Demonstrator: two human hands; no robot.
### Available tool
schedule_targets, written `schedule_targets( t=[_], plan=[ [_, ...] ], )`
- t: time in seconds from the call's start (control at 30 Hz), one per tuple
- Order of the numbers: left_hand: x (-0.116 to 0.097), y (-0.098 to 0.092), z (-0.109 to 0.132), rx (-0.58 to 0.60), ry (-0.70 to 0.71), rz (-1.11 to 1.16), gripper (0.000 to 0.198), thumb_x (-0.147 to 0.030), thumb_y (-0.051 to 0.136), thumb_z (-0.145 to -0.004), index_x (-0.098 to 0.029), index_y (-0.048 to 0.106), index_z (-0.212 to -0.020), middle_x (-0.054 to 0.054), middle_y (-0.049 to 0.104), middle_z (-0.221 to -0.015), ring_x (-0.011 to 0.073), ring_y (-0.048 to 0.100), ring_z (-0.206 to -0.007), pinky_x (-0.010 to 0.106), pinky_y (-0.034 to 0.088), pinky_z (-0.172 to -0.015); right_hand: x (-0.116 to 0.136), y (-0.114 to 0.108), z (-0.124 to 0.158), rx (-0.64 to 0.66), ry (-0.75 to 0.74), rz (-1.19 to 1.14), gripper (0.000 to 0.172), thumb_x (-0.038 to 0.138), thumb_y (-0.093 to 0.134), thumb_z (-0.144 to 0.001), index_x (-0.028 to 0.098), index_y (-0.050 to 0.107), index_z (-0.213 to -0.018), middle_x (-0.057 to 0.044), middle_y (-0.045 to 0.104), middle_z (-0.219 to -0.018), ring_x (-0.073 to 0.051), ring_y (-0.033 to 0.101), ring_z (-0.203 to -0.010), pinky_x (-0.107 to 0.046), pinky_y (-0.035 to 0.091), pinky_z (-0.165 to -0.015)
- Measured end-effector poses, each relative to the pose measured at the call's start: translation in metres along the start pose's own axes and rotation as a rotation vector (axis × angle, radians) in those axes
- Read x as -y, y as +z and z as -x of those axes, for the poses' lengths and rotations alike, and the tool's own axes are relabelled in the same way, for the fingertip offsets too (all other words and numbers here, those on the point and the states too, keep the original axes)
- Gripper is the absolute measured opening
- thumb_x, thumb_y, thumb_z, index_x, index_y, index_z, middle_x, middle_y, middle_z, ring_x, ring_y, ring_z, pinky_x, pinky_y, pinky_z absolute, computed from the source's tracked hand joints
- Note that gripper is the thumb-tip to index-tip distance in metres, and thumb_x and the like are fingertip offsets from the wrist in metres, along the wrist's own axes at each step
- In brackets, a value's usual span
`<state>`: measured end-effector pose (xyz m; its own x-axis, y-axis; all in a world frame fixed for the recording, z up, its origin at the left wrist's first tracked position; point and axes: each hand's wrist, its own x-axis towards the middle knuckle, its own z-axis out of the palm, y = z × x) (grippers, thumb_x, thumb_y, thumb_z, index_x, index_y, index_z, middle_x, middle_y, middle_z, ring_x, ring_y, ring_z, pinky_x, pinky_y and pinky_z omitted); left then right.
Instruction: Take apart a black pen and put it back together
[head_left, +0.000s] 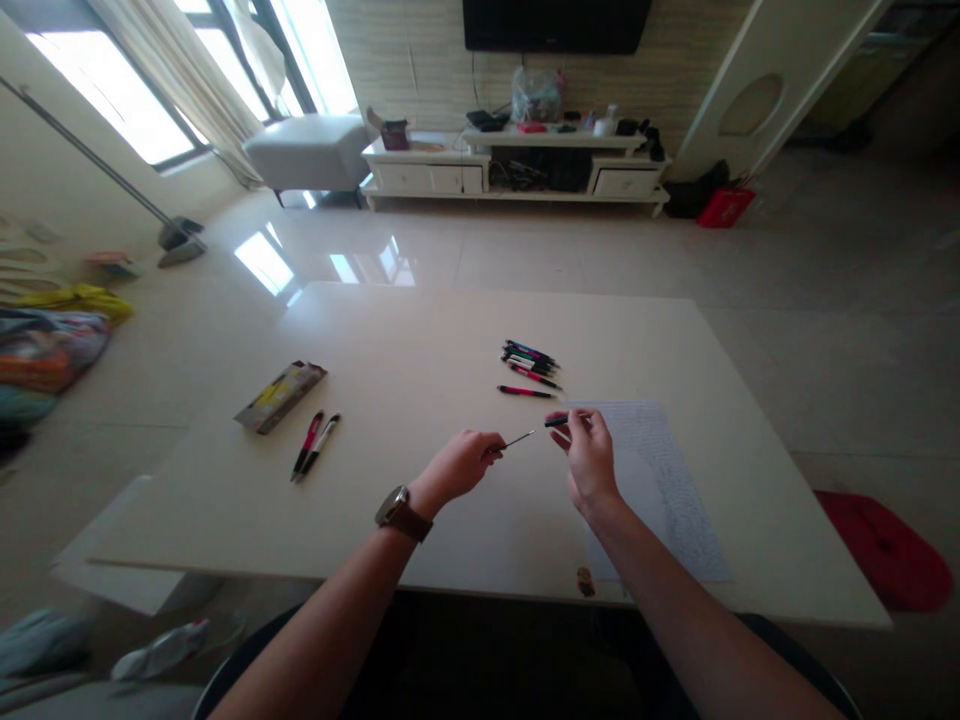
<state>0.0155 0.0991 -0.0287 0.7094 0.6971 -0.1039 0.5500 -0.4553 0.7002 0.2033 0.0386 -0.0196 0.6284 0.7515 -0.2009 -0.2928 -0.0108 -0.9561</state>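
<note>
black barrel (556, 422) in clamped right fingers (577, 428), thin rod (519, 439) in pinched left fingers (491, 441); probably light, stiff, slippery; best held mid-length.

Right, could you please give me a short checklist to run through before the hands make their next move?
1. Left hand holding the thin rod: ok.
2. Right hand holding the dark piece: ok.
3. Rod and dark piece joined: not ok, a gap shows.
4. Rod's tip undamaged: cannot tell, too small.
5. Right hand clear of the paper: cannot tell.
6. Two pens lying beside the box: ok.
</note>
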Motion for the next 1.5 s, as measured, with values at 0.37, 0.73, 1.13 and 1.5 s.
schedule_targets(
  t=[0.37,0.73,1.13,1.5],
  plan=[
    [-0.003,0.002,0.0,-0.037,0.02,-0.128,0.016,-0.022,0.052,-0.096,-0.022,0.068,-0.095,0.003,0.072,-0.08,0.0154,0.064,-0.072,0.024,0.04,-0.065,-0.008,0.004,0.012,0.215,0.235,0.068,0.024,0.029,0.069,-0.065,0.019,0.063,-0.085,0.002,0.06,-0.066,-0.012,0.053,-0.055,-0.024,0.035,-0.051],
    [-0.003,-0.001,0.001,0.014,0.057,-0.09,0.016,-0.015,0.056,-0.09,-0.02,0.071,-0.092,0.004,0.072,-0.085,0.0135,0.062,-0.073,0.024,0.042,-0.068,-0.012,0.004,0.009,0.206,0.059,0.215,0.024,0.039,0.071,-0.07,0.019,0.061,-0.079,0.001,0.063,-0.071,-0.012,0.053,-0.056,-0.026,0.037,-0.053],
    [0.025,-0.005,0.007,0.03,-0.238,-0.44,0.025,-0.009,0.056,-0.077,-0.022,0.074,-0.088,0.009,0.072,-0.082,0.0224,0.068,-0.079,0.029,0.045,-0.069,-0.003,0.005,0.01,0.192,0.104,0.167,0.017,0.033,0.067,-0.069,0.02,0.059,-0.076,0.002,0.061,-0.07,-0.012,0.052,-0.058,-0.027,0.039,-0.055],
    [0.016,-0.012,0.005,-0.046,-0.129,-0.151,0.019,-0.022,0.065,-0.081,-0.023,0.07,-0.1,0.002,0.074,-0.09,0.0152,0.065,-0.074,0.025,0.045,-0.067,-0.003,0.007,0.015,0.256,0.157,0.197,0.019,0.034,0.069,-0.065,0.019,0.061,-0.075,0.0,0.065,-0.07,-0.012,0.053,-0.058,-0.026,0.038,-0.054]
  ],
)
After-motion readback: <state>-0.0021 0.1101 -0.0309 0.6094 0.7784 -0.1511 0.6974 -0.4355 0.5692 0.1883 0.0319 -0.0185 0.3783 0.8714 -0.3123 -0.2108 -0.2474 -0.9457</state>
